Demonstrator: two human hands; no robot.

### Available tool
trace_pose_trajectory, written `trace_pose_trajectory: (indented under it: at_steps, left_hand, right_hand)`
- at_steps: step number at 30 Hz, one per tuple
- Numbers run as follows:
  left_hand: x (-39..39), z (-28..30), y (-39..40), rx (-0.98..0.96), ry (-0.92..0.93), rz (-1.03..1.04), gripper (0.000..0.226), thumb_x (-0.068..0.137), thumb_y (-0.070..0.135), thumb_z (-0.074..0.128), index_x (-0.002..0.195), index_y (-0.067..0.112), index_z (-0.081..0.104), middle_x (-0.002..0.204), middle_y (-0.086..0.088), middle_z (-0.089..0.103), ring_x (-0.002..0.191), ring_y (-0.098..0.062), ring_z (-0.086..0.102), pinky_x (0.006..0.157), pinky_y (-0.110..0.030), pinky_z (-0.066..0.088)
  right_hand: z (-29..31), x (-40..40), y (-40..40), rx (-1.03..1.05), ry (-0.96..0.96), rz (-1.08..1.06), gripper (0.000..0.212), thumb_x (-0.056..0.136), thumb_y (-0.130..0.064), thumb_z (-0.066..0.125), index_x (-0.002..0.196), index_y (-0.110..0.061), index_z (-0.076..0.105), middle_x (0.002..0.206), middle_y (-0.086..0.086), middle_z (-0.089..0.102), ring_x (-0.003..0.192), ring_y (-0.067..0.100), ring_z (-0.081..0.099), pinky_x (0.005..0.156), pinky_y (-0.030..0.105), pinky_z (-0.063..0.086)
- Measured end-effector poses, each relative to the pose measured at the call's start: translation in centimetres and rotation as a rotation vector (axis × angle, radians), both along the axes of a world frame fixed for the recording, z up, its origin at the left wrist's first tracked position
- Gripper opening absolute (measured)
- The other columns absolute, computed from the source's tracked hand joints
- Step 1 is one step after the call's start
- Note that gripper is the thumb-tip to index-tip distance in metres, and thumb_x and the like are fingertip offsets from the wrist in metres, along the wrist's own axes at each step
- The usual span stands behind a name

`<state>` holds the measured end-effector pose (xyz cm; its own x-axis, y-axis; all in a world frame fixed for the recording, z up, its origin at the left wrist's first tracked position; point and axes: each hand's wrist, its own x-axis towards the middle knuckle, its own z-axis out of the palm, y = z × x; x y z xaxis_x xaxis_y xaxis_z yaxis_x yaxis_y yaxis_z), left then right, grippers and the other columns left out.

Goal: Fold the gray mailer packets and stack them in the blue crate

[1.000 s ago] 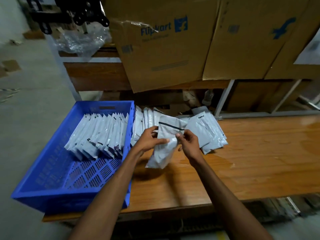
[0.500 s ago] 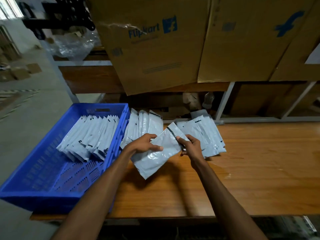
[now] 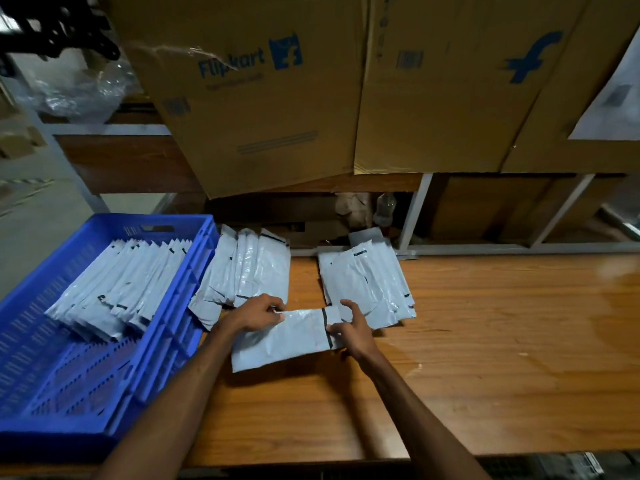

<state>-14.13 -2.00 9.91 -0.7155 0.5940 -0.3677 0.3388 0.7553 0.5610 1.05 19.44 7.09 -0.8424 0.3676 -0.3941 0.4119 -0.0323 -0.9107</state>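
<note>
A gray mailer packet (image 3: 287,339) lies flat across the wooden table (image 3: 485,341) in front of me. My left hand (image 3: 258,313) pinches its upper left edge. My right hand (image 3: 349,327) grips its right end, at the black strip near the flap. The blue crate (image 3: 69,393) sits at the left with a row of several folded gray packets (image 3: 114,289) inside. A group of folded packets (image 3: 249,271) leans against the crate's right wall. A flat pile of gray mailers (image 3: 367,282) lies just behind my right hand.
Large brown cardboard boxes (image 3: 277,98) hang over the back of the table. A metal shelf frame (image 3: 412,220) and a bottle (image 3: 384,209) stand behind the piles. Bare wood stretches to the right. The floor (image 3: 31,220) lies left of the crate.
The packet has come down from mid-air, where both hands held it tilted, and now lies flat on the table. My view has shifted closer and slightly right.
</note>
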Motion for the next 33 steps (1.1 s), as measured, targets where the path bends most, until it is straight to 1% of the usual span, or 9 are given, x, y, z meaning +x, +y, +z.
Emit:
trace_pose_trajectory:
  at_steps: [2,5,7,9,12,16,19,24,33]
  left_hand:
    - [0.1,-1.2,0.2,-0.022,0.022,-0.013,0.03,0.101,0.024,0.065,0.128,0.014,0.07,0.119,-0.007,0.07,0.106,-0.02,0.066,0.089,-0.031,0.05]
    - [0.8,-3.1,0.1,-0.023,0.078,-0.014,0.02,0.099,0.024,0.066,0.117,0.016,0.072,0.107,-0.004,0.071,0.094,-0.019,0.065,0.079,-0.03,0.048]
    - [1.6,-4.6,-0.3,-0.013,0.13,-0.01,0.016,0.099,0.026,0.064,0.112,0.022,0.07,0.102,-0.001,0.07,0.095,-0.021,0.067,0.082,-0.035,0.052]
    - [2.8,-6.7,-1.0,-0.013,0.224,-0.017,0.02,0.098,0.029,0.062,0.118,0.026,0.067,0.114,0.0,0.069,0.111,-0.024,0.063,0.093,-0.041,0.051]
    - [5.3,-10.0,-1.9,-0.046,0.486,-0.016,0.035,0.102,0.035,0.055,0.136,0.024,0.059,0.135,-0.003,0.055,0.131,-0.027,0.044,0.106,-0.047,0.039]
    - [8.2,-12.4,-2.4,0.015,0.602,-0.007,0.048,0.105,0.047,0.04,0.142,0.022,0.055,0.14,-0.004,0.052,0.136,-0.027,0.043,0.11,-0.048,0.039]
    - [9.3,-13.8,-2.8,-0.046,0.566,-0.001,0.056,0.108,0.054,0.031,0.153,0.025,0.046,0.156,-0.002,0.044,0.152,-0.025,0.029,0.121,-0.051,0.027]
    - [10.4,-14.6,-3.0,-0.073,0.567,-0.019,0.062,0.11,0.057,0.022,0.164,0.027,0.027,0.17,0.004,0.026,0.16,-0.014,0.008,0.129,-0.05,0.002]
    - [9.6,-15.0,-4.2,-0.053,0.616,-0.077,0.064,0.111,0.053,0.021,0.166,0.018,0.022,0.172,0.002,0.023,0.16,-0.013,0.01,0.129,-0.047,0.011]
  right_hand:
    - [-1.1,0.3,-0.3,0.02,-0.001,0.019,0.066,0.092,-0.006,0.065,0.143,-0.041,0.042,0.107,0.013,0.065,0.07,0.024,0.068,0.044,0.028,0.051]
    - [-3.3,0.8,-0.9,0.104,0.006,0.03,0.069,0.088,-0.011,0.07,0.147,-0.039,0.047,0.129,0.01,0.063,0.092,0.031,0.071,0.051,0.026,0.055]
    - [-4.9,1.4,-1.3,0.189,0.006,0.067,0.071,0.083,-0.022,0.072,0.148,-0.038,0.047,0.132,0.008,0.067,0.105,0.027,0.071,0.069,0.03,0.06]
    - [-6.3,2.5,-1.7,0.25,-0.01,0.095,0.082,0.076,-0.037,0.069,0.154,-0.037,0.042,0.125,0.006,0.071,0.108,0.027,0.071,0.086,0.038,0.061]
    - [-7.0,4.3,-3.0,0.439,-0.005,0.165,0.088,0.081,-0.041,0.06,0.162,-0.027,0.03,0.115,0.01,0.071,0.102,0.027,0.068,0.083,0.034,0.051]
    - [-7.6,5.3,-4.7,0.839,0.011,0.182,0.074,0.094,-0.041,0.054,0.161,-0.019,0.031,0.143,0.017,0.043,0.119,0.035,0.049,0.096,0.046,0.049]
    - [-8.6,4.9,-5.9,1.032,0.084,0.177,0.062,0.103,-0.039,0.047,0.159,-0.015,0.039,0.156,0.021,0.04,0.136,0.041,0.043,0.113,0.051,0.039]
    - [-9.8,3.0,-6.5,1.087,0.1,0.356,0.062,0.111,-0.05,0.023,0.167,-0.023,0.022,0.175,0.0,0.011,0.162,0.023,0.002,0.128,0.047,0.005]
    - [-11.3,3.0,-6.8,1.092,0.097,0.403,0.062,0.112,-0.052,0.017,0.167,-0.023,0.021,0.173,-0.003,0.021,0.162,0.014,0.005,0.13,0.051,0.009]
